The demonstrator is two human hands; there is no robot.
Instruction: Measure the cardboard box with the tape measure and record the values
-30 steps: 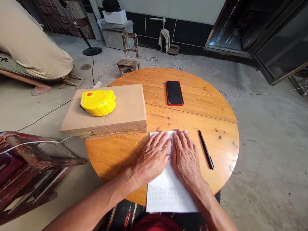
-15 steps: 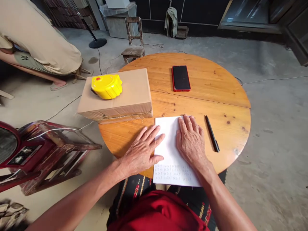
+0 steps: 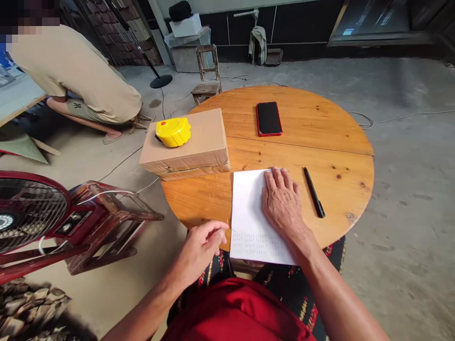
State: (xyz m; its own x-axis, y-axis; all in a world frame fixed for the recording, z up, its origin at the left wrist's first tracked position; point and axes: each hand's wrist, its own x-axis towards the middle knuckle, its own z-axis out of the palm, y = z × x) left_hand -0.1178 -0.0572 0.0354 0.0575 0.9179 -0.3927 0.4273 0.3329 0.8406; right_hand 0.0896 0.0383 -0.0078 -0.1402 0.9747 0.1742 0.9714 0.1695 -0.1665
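A white sheet of paper (image 3: 249, 199) with rows of small faint writing on its lower part lies at the near edge of the round wooden table, its bottom end jutting past the edge. My right hand (image 3: 283, 201) rests flat on its right half, fingers stretched forward. Beside the paper's lower left edge is my left hand (image 3: 202, 246), its fingers curled in and thumb close to the index finger. I see nothing in it, and the fingertips seem just off the sheet. A black pen (image 3: 313, 193) lies to the right of my right hand.
The wooden table (image 3: 320, 128) carries a phone in a red case (image 3: 269, 118) and a cardboard box (image 3: 202, 137) topped by a yellow tape measure (image 3: 174, 131). A red fan (image 3: 31, 213) stands left. A person (image 3: 88, 71) crouches behind it; a small chair (image 3: 207, 87) stands beyond the table.
My left hand has lifted off the paper's left side, drawn back toward me and curled its fingers. My right hand stays flat on the sheet. The view has shifted slightly left and up.
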